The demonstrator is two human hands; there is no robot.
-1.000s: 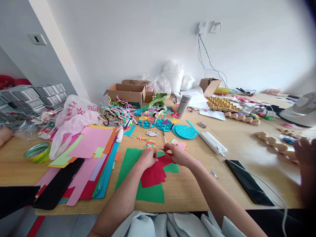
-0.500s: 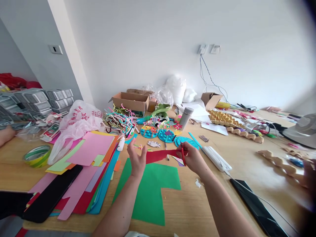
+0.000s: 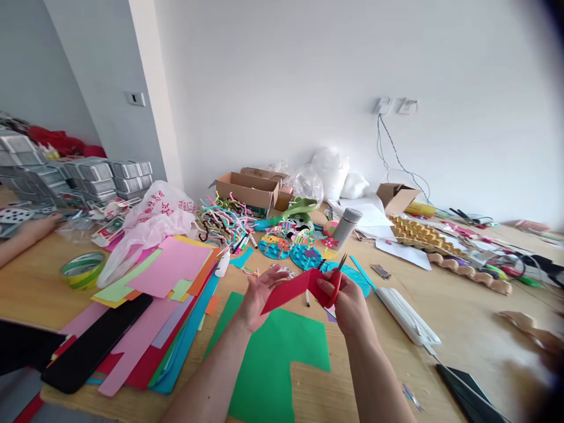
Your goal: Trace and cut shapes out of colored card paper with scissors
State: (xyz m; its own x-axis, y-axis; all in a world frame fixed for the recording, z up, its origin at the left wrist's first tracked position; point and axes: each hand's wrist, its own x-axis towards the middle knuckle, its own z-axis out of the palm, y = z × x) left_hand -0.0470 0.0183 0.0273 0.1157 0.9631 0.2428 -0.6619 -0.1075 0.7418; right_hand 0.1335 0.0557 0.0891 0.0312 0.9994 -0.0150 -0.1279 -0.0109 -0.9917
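Note:
A red paper strip (image 3: pixel 288 294) stretches between my two hands, bent near its right end. My left hand (image 3: pixel 255 298) is at the strip's left end, which lies against the palm; its fingers reach up behind the paper, and its thumb is mostly hidden. In my right hand (image 3: pixel 352 302) are red-handled scissors (image 3: pixel 337 285), blades pointing up, and the fingers also pinch the strip's right end. Beneath the hands lies a green paper sheet (image 3: pixel 259 358) with a corner cut out. Blue round pieces (image 3: pixel 352 276) lie just beyond the right hand.
Stacked coloured paper (image 3: pixel 170 264) and a black phone-like slab (image 3: pixel 97 346) lie left, near a tape roll (image 3: pixel 83 270) and plastic bag (image 3: pixel 154 217). A grey bottle (image 3: pixel 348 228) stands behind. A white power strip (image 3: pixel 408 314) is right. Another person's hand (image 3: pixel 42 226) is far left.
My left hand has come from beside the strip onto its left end. The strip has lifted and bent near the right hand, and the scissors now point upward. The view has shifted left.

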